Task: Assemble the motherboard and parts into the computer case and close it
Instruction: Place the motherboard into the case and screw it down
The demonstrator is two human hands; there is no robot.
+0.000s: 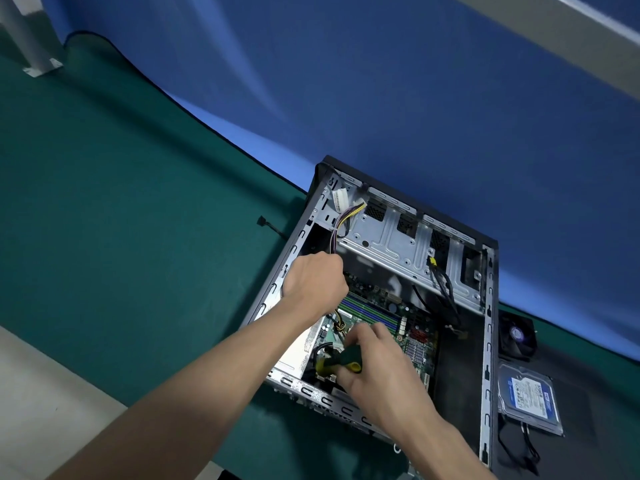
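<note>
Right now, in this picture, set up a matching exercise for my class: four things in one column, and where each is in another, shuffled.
Things:
1. hard drive
2. screwdriver
3. fan
4. motherboard

Places:
A. gripped in the right hand
B. inside the computer case
C. outside the case on the right, nearer the camera
D. outside the case on the right, farther from the camera

Pairs: 1-C, 2-A, 3-D, 4-B

Single view only: I see through the head-worn wide-angle camera, looking forward and steeply down from above the near edge of the green mat [121, 202]. Close range; open computer case [488, 306] sits lower right of frame, horizon tilted, blue backdrop [415, 98] filling top. Edges bow noticeably.
</note>
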